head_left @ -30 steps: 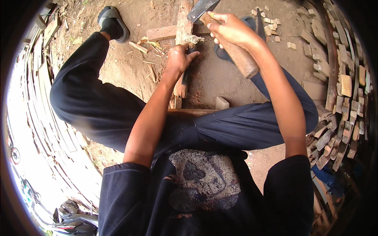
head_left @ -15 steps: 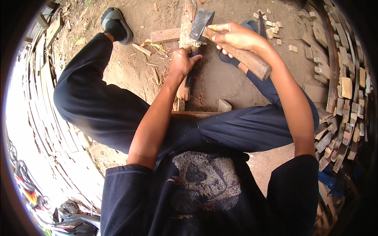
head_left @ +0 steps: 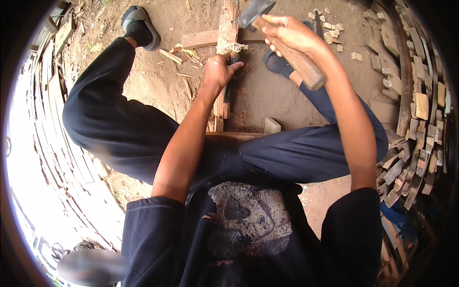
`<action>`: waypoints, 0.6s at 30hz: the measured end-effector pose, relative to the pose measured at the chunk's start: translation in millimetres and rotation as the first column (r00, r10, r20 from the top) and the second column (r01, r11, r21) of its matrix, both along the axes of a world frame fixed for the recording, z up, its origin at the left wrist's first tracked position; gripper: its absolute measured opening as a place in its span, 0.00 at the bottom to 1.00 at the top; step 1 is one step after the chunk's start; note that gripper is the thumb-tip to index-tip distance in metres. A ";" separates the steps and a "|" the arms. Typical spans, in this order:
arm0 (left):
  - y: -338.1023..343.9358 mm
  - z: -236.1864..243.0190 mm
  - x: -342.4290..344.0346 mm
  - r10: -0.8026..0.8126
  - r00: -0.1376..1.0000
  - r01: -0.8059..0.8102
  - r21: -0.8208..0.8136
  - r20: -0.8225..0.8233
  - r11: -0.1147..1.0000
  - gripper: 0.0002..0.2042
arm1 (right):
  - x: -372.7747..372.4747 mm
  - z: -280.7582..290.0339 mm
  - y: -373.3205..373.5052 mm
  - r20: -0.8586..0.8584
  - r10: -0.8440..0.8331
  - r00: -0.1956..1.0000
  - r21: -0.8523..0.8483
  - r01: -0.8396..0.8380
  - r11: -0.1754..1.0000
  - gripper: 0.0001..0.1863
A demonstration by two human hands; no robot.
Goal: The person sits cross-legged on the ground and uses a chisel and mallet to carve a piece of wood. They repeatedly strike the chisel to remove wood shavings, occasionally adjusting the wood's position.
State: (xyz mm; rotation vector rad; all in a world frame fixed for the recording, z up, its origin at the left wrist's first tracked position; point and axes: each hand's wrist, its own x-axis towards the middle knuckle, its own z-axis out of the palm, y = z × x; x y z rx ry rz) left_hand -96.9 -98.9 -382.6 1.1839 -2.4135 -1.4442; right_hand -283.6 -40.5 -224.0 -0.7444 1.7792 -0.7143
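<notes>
My right hand (head_left: 294,33) grips a hatchet (head_left: 299,62) by its wooden handle, close below the head. The grey metal hatchet head (head_left: 256,13) is raised over the upper end of a long wooden beam (head_left: 228,24). My left hand (head_left: 219,71) is closed round a dark bar-shaped piece (head_left: 228,98) lying along the beam, with its thumb sticking out to the right. Pale frayed fibres (head_left: 234,47) stand out just beyond my left knuckles. The fingers under that hand are partly hidden.
A curved wooden piece (head_left: 198,39) lies across under the beam. Wood chips (head_left: 170,56) litter the dirt to its left. Small wood blocks (head_left: 333,33) lie scattered at the far right, near stacked timber offcuts (head_left: 420,106). A pale block (head_left: 272,125) stands by my right thigh.
The hatchet has lifted away from the frayed spot, its head now farther off and slightly to the right. My left hand has stayed nearly in place on the dark piece.
</notes>
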 end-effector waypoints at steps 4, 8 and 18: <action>2.5 -14.3 1.2 0.009 0.997 -0.013 -0.045 -0.071 0.999 0.21 | 13.6 -15.2 5.2 -0.020 0.110 0.994 0.098 -0.108 0.989 0.32; 7.3 -1.9 4.6 -0.052 0.999 0.053 -0.135 0.006 0.989 0.21 | 12.6 9.7 -1.5 0.015 0.183 0.983 0.170 -0.182 0.968 0.30; 14.7 -8.3 9.7 -0.086 0.986 0.058 -0.194 -0.140 0.979 0.19 | 24.8 10.8 8.8 0.002 0.236 0.972 0.222 -0.231 0.947 0.29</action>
